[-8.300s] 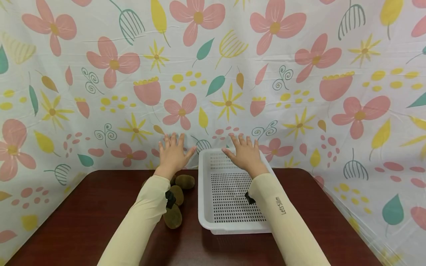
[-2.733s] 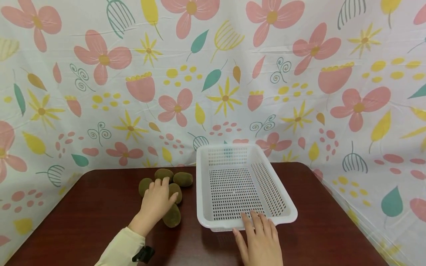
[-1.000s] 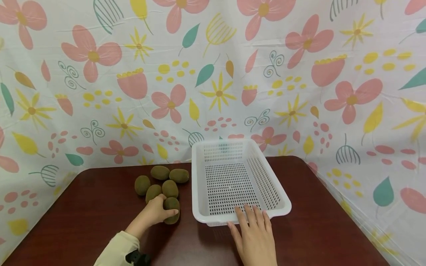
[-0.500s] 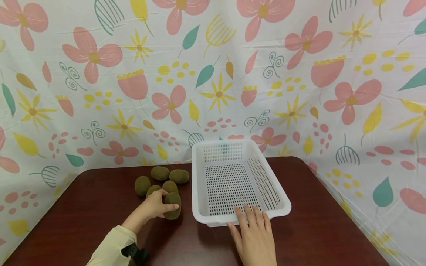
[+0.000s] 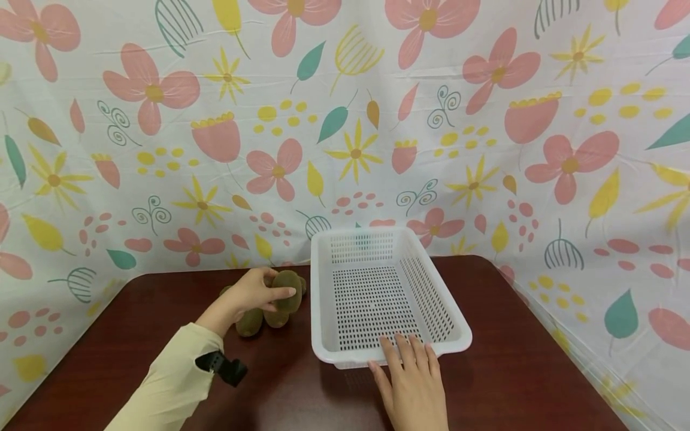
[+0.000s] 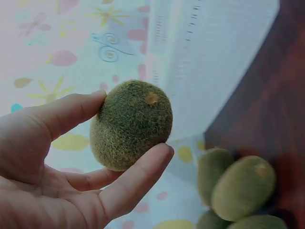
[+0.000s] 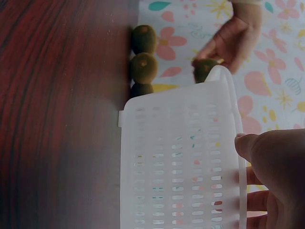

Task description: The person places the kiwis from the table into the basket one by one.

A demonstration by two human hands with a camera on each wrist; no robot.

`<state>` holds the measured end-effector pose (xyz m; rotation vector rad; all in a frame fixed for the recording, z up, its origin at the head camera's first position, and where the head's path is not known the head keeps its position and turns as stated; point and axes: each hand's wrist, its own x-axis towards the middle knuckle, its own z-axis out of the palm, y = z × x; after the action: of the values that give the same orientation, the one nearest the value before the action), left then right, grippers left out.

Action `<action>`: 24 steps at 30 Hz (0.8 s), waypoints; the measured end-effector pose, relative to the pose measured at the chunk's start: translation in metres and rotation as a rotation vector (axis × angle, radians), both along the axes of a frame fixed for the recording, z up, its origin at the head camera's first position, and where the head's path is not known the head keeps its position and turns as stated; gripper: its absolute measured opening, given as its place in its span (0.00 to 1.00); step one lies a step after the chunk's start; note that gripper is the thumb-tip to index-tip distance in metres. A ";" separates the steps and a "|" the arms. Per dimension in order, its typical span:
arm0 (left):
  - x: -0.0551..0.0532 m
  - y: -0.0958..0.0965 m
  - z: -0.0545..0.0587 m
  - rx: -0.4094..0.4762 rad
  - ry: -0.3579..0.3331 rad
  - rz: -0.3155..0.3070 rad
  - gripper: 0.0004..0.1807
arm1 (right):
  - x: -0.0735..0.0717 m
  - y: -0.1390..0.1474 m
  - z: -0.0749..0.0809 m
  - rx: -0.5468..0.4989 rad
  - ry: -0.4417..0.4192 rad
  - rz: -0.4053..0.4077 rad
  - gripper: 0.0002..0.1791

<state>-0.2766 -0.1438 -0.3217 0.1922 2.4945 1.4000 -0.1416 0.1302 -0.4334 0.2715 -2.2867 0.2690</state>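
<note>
My left hand (image 5: 253, 294) pinches a brown, fuzzy kiwi (image 5: 287, 291) between thumb and fingers. In the left wrist view the kiwi (image 6: 133, 125) is held up off the table, with fingers on one side and the thumb on the other. Below it in the head view, other kiwis (image 5: 249, 323) lie on the table, partly hidden by the hand. My right hand (image 5: 412, 383) holds the near rim of a white plastic basket (image 5: 318, 299), fingers over the rim and thumb outside. In the right wrist view the thumb (image 7: 247, 145) lies against the rim.
The basket has slotted walls and a slotted floor, and stands right of the kiwis. A dark red-brown table (image 5: 145, 347) carries everything. Behind its far edge hangs a flower-print cloth (image 5: 350, 120).
My left hand has taken the nearest kiwi, lifted it and carried it away from me above the other kiwis. Earlier, my right hand came down to the basket's near rim, where it stays.
</note>
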 end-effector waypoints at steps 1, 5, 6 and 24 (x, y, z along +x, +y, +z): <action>-0.002 0.002 0.004 0.001 -0.006 0.001 0.36 | 0.000 0.000 0.000 0.000 -0.001 0.000 0.38; -0.012 0.012 0.021 0.004 -0.035 0.009 0.42 | 0.000 0.000 -0.001 0.000 -0.001 0.002 0.38; -0.014 0.015 0.024 0.004 -0.038 0.009 0.43 | 0.000 0.000 -0.001 0.000 -0.001 0.003 0.37; -0.049 0.083 0.049 0.289 -0.114 0.081 0.40 | 0.000 -0.001 0.002 -0.001 0.001 0.000 0.37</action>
<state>-0.3261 -0.0609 -0.2729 0.0669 2.2234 1.7503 -0.1418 0.1288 -0.4315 0.2710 -2.2854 0.2698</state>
